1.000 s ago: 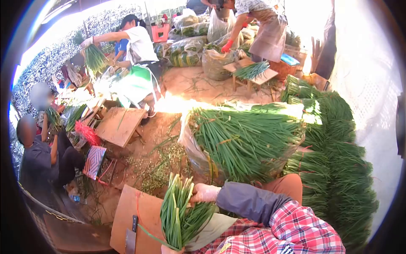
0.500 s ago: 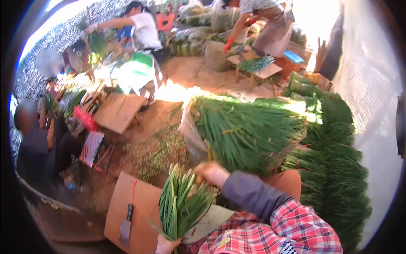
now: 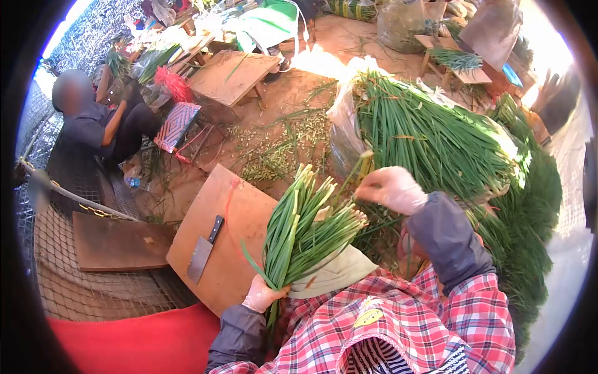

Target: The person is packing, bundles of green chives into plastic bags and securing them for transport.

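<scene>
My left hand [image 3: 265, 293], in a thin clear glove, is closed round the lower part of a bunch of chives [image 3: 293, 230]. The bunch fans out over my lap, its pale ends pointing away from me. My right hand [image 3: 392, 189], also gloved, is raised just beyond those ends with thumb and fingers pinched. A thin yellowish chive stalk [image 3: 362, 163] shows at its fingertips. To the left, a cleaver [image 3: 202, 250] with a black handle lies on a wooden board [image 3: 193, 218], apart from both hands.
A large heap of chives [image 3: 430, 134] in a plastic bag lies ahead on the right, with more bundles [image 3: 536, 206] beyond. Trimmings [image 3: 280, 149] litter the ground. A seated person [image 3: 93, 124] is at left, near a woven stool [image 3: 177, 124] and a low table [image 3: 233, 75].
My view has tilted down and turned left. My right hand has moved away from the bunch, out to the right. My left hand keeps its hold.
</scene>
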Motion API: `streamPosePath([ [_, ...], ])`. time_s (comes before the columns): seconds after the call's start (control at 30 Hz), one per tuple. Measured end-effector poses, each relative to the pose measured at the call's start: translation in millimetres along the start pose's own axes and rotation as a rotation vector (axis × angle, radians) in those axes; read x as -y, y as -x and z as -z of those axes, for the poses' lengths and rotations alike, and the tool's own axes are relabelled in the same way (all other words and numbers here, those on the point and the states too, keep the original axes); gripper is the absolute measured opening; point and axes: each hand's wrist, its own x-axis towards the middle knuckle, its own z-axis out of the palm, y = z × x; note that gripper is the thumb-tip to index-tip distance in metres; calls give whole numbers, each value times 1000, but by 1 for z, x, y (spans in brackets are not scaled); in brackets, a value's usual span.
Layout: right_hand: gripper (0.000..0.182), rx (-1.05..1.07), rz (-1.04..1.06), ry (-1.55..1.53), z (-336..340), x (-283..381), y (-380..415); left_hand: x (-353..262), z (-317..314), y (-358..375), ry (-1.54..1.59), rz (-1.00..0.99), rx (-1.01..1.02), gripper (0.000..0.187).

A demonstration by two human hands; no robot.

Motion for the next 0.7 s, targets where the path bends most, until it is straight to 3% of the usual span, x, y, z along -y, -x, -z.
streamPosePath([
  [0.07,39,48,161,446,-19,10,-9,0,-1,-3,-42,-26,-11,27],
  [0.13,34,220,202,462,-34,16,-14,-1,-4,-1,-93,-15,-45,29],
  [0.2,24,360,280,197,-59,-7,-18,2,-4,-3,-123,-80,-54,28],
  [0.33,19,160,156,5,-60,-22,-18,-4,-12,-8,54,-45,-51,29],
  [0.4,20,13,162,217,-56,-34,-21,-7,-10,-8,105,-14,-31,30],
  [0.47,22,2,10,481,-44,-62,-28,-13,-7,-9,76,-1,6,31],
  [0.53,17,218,-299,946,-36,-111,-32,-21,-4,-5,-1,16,45,32],
  [0.57,17,326,-324,1040,-32,-106,-26,-17,2,-5,-143,-14,55,35],
  [0.6,19,433,-347,1137,-19,-92,-19,-14,5,-8,-53,0,53,36],
  [0.67,30,-24,-7,719,-17,-37,-5,-8,1,-11,103,16,44,38],
  [0.7,36,-89,280,561,-27,-20,-7,-6,-1,-10,159,21,39,39],
])
